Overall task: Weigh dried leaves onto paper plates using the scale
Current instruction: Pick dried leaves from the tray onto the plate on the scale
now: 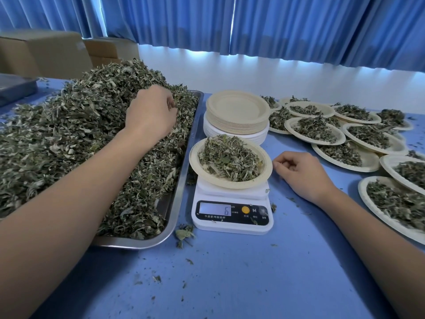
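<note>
A big heap of dried leaves [76,134] fills a steel tray [184,157] on the left. My left hand [150,113] lies on top of the heap with its fingers curled into the leaves. A white scale [232,212] stands in the middle with a paper plate [197,166] of leaves on it; its display reads 6. My right hand [299,173] rests on the blue table just right of that plate, fingers loosely curled, holding nothing.
A stack of unused paper plates [236,116] stands behind the scale. Several filled plates [317,130] cover the table's right side. Loose leaf bits [184,234] lie in front of the tray. Cardboard boxes [46,54] and blue curtains are at the back.
</note>
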Action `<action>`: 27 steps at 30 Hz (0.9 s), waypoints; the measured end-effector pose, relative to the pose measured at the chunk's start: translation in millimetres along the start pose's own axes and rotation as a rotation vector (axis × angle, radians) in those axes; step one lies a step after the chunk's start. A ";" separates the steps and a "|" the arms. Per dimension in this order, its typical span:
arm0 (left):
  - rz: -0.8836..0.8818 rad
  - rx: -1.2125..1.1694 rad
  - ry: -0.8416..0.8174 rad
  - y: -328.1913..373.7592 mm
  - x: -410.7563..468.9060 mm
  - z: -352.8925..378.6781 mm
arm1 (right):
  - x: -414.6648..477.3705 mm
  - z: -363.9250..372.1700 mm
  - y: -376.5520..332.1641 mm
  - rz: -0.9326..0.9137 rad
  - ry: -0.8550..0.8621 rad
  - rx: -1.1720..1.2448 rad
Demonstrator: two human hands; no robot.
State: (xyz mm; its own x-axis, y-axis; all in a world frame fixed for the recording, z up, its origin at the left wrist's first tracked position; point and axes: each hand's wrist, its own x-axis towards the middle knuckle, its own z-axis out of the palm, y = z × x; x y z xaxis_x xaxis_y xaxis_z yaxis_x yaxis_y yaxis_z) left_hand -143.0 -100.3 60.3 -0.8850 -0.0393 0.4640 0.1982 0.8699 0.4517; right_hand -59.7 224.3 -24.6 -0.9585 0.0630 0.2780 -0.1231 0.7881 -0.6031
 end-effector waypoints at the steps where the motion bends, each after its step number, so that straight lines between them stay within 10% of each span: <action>1: -0.006 -0.079 0.034 1.1 1.2 -0.7 | 0.0 0.4 -0.2 0.000 0.002 0.003; 9: 0.196 -0.568 -0.102 22.5 -14.1 10.4 | 0.6 -1.1 -1.3 0.002 0.004 0.005; 17: 0.398 -0.403 -0.549 41.2 -38.2 37.2 | -0.5 -1.0 -2.3 -0.001 0.001 0.016; 23: 0.232 -0.659 -0.390 39.7 -29.6 23.0 | 0.0 -0.5 -0.8 -0.001 0.000 0.015; 27: 0.167 -0.183 -0.264 19.4 -12.2 16.3 | 0.0 -0.2 0.2 -0.002 0.003 0.013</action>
State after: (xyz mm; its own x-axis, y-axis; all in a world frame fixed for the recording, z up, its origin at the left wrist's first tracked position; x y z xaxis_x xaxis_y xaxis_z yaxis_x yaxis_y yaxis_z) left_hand -135.2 -74.9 51.0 -0.9078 0.2446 0.3407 0.3997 0.7506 0.5262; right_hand -59.7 224.6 -24.6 -0.9576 0.0631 0.2811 -0.1282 0.7805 -0.6119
